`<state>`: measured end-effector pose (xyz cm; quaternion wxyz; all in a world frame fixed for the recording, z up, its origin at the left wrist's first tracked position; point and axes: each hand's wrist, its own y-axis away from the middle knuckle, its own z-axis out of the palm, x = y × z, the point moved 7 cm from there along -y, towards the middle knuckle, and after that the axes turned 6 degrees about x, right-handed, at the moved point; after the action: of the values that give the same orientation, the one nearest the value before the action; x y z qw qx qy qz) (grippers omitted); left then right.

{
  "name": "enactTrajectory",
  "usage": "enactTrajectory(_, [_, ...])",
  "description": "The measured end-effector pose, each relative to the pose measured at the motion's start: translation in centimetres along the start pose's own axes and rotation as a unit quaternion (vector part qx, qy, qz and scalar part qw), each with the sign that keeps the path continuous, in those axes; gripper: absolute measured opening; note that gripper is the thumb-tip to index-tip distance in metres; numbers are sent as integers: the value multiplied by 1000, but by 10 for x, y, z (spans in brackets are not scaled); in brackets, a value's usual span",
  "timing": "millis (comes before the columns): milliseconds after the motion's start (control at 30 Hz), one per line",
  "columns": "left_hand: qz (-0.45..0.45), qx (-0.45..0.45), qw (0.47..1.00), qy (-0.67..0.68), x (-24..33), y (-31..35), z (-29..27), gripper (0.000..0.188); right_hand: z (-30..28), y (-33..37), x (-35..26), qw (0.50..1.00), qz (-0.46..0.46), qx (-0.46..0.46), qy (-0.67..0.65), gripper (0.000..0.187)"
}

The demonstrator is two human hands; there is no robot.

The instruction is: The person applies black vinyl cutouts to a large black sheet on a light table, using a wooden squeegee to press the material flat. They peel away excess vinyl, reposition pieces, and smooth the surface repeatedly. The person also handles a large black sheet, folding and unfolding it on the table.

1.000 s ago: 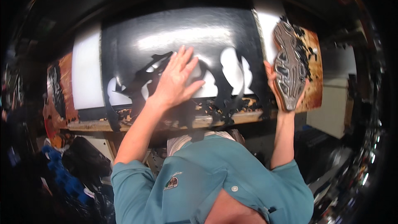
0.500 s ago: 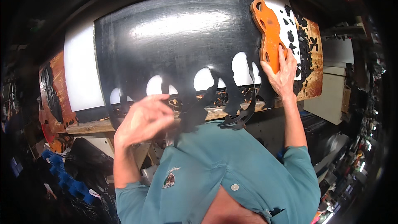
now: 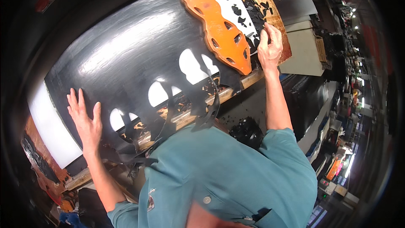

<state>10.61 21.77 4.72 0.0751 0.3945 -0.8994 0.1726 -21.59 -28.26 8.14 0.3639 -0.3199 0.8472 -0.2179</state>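
Observation:
A wide black sheet (image 3: 139,38), like rubber or leather, lies over a white board (image 3: 55,122); shapes have been cut out along its near edge, leaving ragged strips. On the left part of the sheet rests my left hand (image 3: 86,122), fingers spread and holding nothing. An orange wavy cutting die (image 3: 221,27) with several holes lies across the sheet's right end. Just right of the die, over the black scraps, is my right hand (image 3: 270,50). Its fingers are bent and drawn together; whatever may be between them is hidden.
Small black scraps (image 3: 237,10) litter the white board and the rusty brown surface (image 3: 276,17) at the right. A wooden rail (image 3: 230,95) runs along the near edge. Hanging black strips (image 3: 162,122) reach my shirt. A pale box (image 3: 301,50) stands beyond on the right.
My right hand has left the orange die and moved right over the scraps. The die sits nearer the front edge. My left hand has moved left, onto the sheet. The view has turned.

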Motion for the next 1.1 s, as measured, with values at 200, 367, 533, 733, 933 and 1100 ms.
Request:
enactTrajectory(200, [29,71,997,-15,-5,6,13,53,34,54,-61,933,-148,-322,59,117])
enactTrajectory(367, [-62,120,988,76,-32,6,1,37,53,53,-58,935,-148,-313,76,129])
enactTrajectory(533, [-81,150,985,3,-67,14,-21,52,53,41,-56,942,-136,-302,48,116])
enactTrajectory(733, [-81,190,979,1,-75,12,-18,41,27,20,-99,908,75,-376,-172,105])
enactTrajectory(933, [-70,208,976,11,-68,0,-16,46,52,46,-226,882,-152,-382,-232,110])
enactTrajectory(1100, [-82,206,975,20,-65,-3,-21,48,123,84,-333,831,-283,-395,-271,106])
